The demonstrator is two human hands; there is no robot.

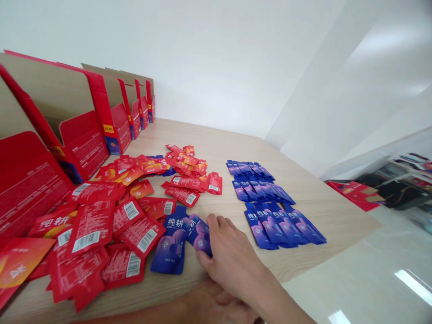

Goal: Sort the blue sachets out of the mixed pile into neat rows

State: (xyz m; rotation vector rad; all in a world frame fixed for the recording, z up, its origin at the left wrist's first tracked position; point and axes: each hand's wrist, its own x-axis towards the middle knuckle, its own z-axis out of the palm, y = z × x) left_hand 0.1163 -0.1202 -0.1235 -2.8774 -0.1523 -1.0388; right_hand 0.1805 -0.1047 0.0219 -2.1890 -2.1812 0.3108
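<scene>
My right hand (232,254) is closed on a blue-purple sachet (198,237), its fingers over the right end and the thumb at the lower edge. Beside it, to the left, another blue sachet (171,245) lies flat on the table, close to a loose heap of red sachets (92,225). My left hand (211,301) is low at the bottom edge, partly behind my right wrist. Its visible fingers look curled, and whatever they hold, if anything, is hidden. To the right, overlapping blue sachets (278,225) lie in three rows.
Open red cardboard boxes (84,144) stand in a line along the left side. Smaller red sachets (189,166) are scattered farther back on the wooden table (202,135). A white wall rises behind. Past the table's right edge, a red box (357,193) sits by dark clutter.
</scene>
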